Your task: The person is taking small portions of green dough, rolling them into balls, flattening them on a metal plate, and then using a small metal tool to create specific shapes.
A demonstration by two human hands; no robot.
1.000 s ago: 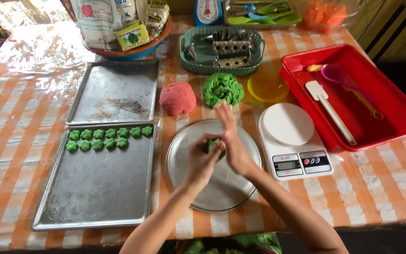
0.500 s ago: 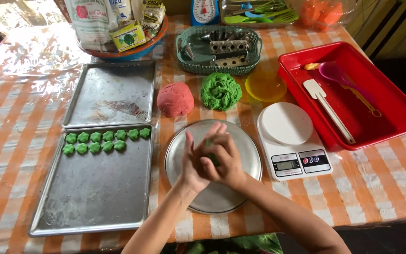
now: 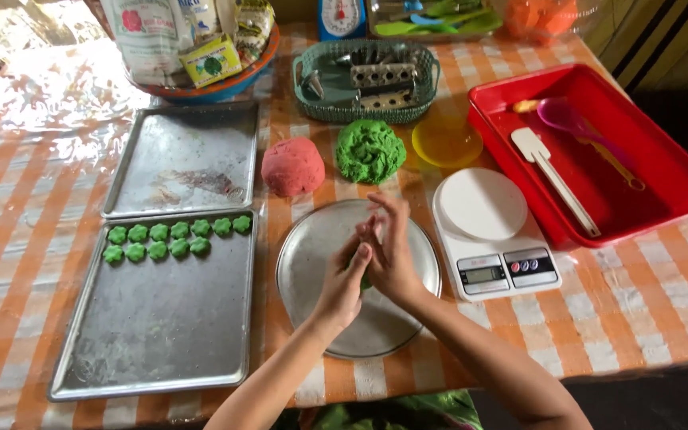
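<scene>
Head cam, looking straight down at the table (image 3: 25,159) with its orange-and-white checked cover. Both hands were pressed together, palm to palm, over the round metal plate (image 3: 312,263). The left hand (image 3: 344,283) was cupped from below and the right hand (image 3: 392,251) lay over it with fingers mostly straight, and a small bit of green dough (image 3: 365,280) was squeezed between them, only a sliver of it showing. So neither hand was really open; both were closed flat around that piece.

Just behind the plate sat the big green dough lump (image 3: 370,150) with a pink dough ball (image 3: 293,166) right beside it on the left. To the left lay a baking tray (image 3: 153,334) with two short rows of small green dough pieces (image 3: 177,237) along its far edge, and a second tray (image 3: 185,159) behind that. On the right stood a white kitchen scale (image 3: 491,231), touching nothing, then a red tray (image 3: 599,151) holding a white spatula (image 3: 555,179) and a purple spoon (image 3: 571,119).
</scene>
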